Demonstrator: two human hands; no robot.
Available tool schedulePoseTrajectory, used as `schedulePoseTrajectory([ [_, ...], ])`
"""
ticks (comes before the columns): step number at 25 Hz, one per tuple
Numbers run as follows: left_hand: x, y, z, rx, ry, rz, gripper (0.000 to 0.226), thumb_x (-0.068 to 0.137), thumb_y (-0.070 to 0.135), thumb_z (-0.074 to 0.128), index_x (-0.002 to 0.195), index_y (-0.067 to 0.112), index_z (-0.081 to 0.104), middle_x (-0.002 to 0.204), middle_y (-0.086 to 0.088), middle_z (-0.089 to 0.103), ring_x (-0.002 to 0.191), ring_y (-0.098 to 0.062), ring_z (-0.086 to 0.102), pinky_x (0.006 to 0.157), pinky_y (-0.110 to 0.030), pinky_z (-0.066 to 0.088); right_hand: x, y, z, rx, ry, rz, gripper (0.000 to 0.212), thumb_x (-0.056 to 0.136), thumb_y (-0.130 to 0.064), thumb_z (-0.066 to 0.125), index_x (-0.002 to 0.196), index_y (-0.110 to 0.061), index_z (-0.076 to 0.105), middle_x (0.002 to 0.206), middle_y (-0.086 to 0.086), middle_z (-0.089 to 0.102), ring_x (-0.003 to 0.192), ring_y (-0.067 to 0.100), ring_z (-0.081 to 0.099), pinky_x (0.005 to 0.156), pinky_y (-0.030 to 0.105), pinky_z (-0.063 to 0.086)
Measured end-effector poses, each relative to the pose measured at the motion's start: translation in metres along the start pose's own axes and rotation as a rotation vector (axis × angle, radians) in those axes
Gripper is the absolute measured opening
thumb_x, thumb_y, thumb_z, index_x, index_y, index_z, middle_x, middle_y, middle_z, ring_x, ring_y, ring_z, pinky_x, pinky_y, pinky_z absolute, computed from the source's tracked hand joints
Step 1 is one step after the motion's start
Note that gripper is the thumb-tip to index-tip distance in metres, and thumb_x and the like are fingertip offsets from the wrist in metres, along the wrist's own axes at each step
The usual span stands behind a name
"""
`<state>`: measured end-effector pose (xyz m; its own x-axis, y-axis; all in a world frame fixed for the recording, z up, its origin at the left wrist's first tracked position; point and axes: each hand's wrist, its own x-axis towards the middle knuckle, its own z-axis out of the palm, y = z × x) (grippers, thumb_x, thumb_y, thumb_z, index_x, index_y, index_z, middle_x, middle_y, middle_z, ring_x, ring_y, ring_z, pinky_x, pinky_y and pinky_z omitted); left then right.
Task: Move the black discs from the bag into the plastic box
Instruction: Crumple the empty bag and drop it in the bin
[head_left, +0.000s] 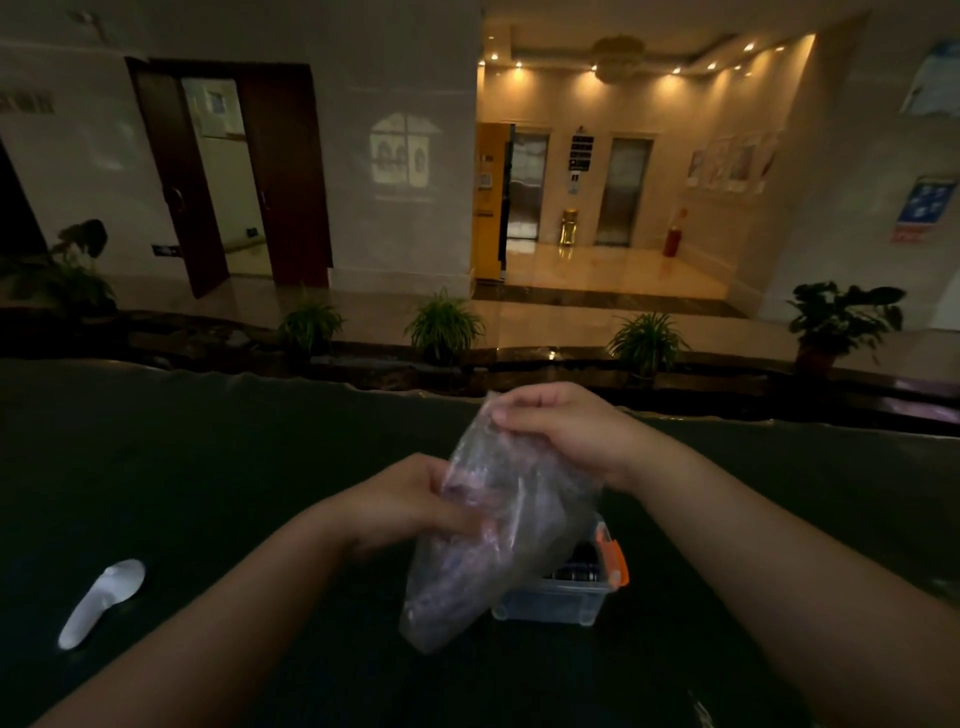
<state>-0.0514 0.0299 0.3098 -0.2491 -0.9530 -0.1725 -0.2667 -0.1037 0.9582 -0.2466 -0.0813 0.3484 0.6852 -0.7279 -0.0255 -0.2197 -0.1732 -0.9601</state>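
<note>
Two bare hands pinch a crumpled clear plastic bag (498, 525), right hand (566, 431) gripping its top, left hand (410, 501) its middle, above a small clear plastic box with orange latch (576, 592) on the dark surface (208, 467); black discs barely discernible, so tipping slowly over the box seems wisest.

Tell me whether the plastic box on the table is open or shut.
Open, as far as shows: the plastic box has no lid over its visible part, and dark items sit inside. The bag, held by both hands, hides its left part.

Two hands (410, 499), one bag (498, 525), one plastic box (561, 597), one white scoop (101, 600).
</note>
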Motion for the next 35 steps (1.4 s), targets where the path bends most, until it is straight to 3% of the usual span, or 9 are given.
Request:
schedulePoseTrajectory([
  [3, 0.011, -0.005, 0.006, -0.298, 0.138, 0.043, 0.04, 0.078, 0.022, 0.083, 0.116, 0.016, 0.074, 0.12, -0.011, 0.073, 0.112, -0.029, 0.07, 0.092, -0.046, 0.057, -0.002, 0.009, -0.004, 0.403, 0.086, 0.023, 0.043, 0.095, -0.052, 0.066, 0.119, -0.018, 0.077, 0.119, 0.011, 0.078, 0.108, 0.027, 0.076, 0.098, 0.048, 0.055],
  [7, 0.02, -0.009, 0.005, -0.491, 0.237, 0.042, 0.041, 0.083, 0.016, 0.079, 0.123, 0.008, 0.07, 0.121, -0.015, 0.073, 0.111, -0.032, 0.07, 0.091, -0.047, 0.057, -0.015, 0.048, 0.001, 0.521, -0.04, 0.173, 0.095, 0.069, -0.078, 0.076, 0.136, -0.011, 0.065, 0.13, 0.02, 0.072, 0.121, 0.039, 0.068, 0.107, 0.058, 0.048],
  [13, 0.029, -0.007, 0.007, -0.19, 0.307, 0.081, 0.029, 0.076, 0.031, 0.082, 0.101, 0.018, 0.079, 0.108, -0.008, 0.078, 0.1, -0.024, 0.075, 0.085, -0.042, 0.06, -0.023, 0.067, 0.003, 0.41, 0.01, 0.148, 0.047, 0.083, -0.032, 0.084, 0.123, -0.01, 0.074, 0.121, 0.017, 0.077, 0.114, 0.031, 0.073, 0.099, 0.047, 0.057],
  [17, 0.032, -0.006, -0.012, -0.323, 0.175, 0.101, 0.031, 0.085, 0.023, 0.079, 0.116, 0.022, 0.072, 0.119, -0.014, 0.073, 0.109, -0.033, 0.071, 0.082, -0.042, 0.061, -0.023, 0.069, -0.011, 0.491, 0.066, 0.118, 0.027, 0.095, -0.01, 0.069, 0.121, -0.013, 0.075, 0.124, 0.019, 0.075, 0.115, 0.036, 0.072, 0.099, 0.053, 0.058],
  [21, 0.035, -0.016, -0.025, -0.427, 0.076, 0.12, 0.037, 0.092, 0.018, 0.071, 0.128, 0.023, 0.065, 0.128, -0.019, 0.068, 0.118, -0.04, 0.064, 0.092, -0.055, 0.057, -0.02, 0.069, -0.018, 0.618, 0.115, 0.074, 0.026, 0.099, -0.004, 0.062, 0.114, -0.018, 0.079, 0.12, 0.017, 0.077, 0.111, 0.034, 0.074, 0.083, 0.045, 0.064],
  [24, 0.034, -0.021, -0.031, -0.414, 0.099, 0.152, 0.025, 0.087, 0.022, 0.065, 0.107, 0.008, 0.073, 0.114, -0.02, 0.07, 0.104, -0.036, 0.069, 0.087, -0.05, 0.058, -0.016, 0.074, -0.02, 0.652, 0.108, 0.034, 0.027, 0.102, -0.008, 0.055, 0.098, -0.006, 0.081, 0.116, 0.023, 0.076, 0.106, 0.034, 0.075, 0.081, 0.04, 0.063],
  [27, 0.028, -0.013, -0.032, -0.354, 0.102, 0.195, 0.037, 0.077, 0.041, 0.061, 0.086, 0.008, 0.074, 0.099, -0.014, 0.071, 0.094, -0.031, 0.068, 0.078, -0.039, 0.059, -0.013, 0.078, -0.024, 0.706, 0.041, 0.021, 0.044, 0.097, -0.032, 0.054, 0.112, 0.004, 0.075, 0.122, 0.029, 0.072, 0.117, 0.041, 0.069, 0.094, 0.052, 0.057],
  [31, 0.027, 0.007, -0.028, 0.125, 0.23, 0.209, 0.032, 0.077, 0.051, 0.076, 0.09, 0.024, 0.068, 0.088, -0.001, 0.073, 0.082, -0.019, 0.071, 0.071, -0.032, 0.057, -0.003, 0.068, -0.03, 0.217, -0.046, -0.071, 0.014, 0.085, -0.028, 0.082, 0.09, -0.02, 0.071, 0.105, 0.009, 0.073, 0.099, 0.034, 0.071, 0.087, 0.047, 0.055],
  [35, 0.039, 0.022, -0.012, 0.398, 0.035, 0.014, 0.061, 0.066, 0.053, 0.084, 0.121, 0.035, 0.062, 0.111, 0.005, 0.072, 0.099, -0.008, 0.07, 0.088, -0.038, 0.058, 0.003, 0.042, -0.024, -0.051, -0.121, -0.102, 0.041, 0.075, -0.008, 0.089, 0.098, -0.03, 0.063, 0.104, 0.007, 0.069, 0.09, 0.026, 0.071, 0.079, 0.042, 0.058],
])
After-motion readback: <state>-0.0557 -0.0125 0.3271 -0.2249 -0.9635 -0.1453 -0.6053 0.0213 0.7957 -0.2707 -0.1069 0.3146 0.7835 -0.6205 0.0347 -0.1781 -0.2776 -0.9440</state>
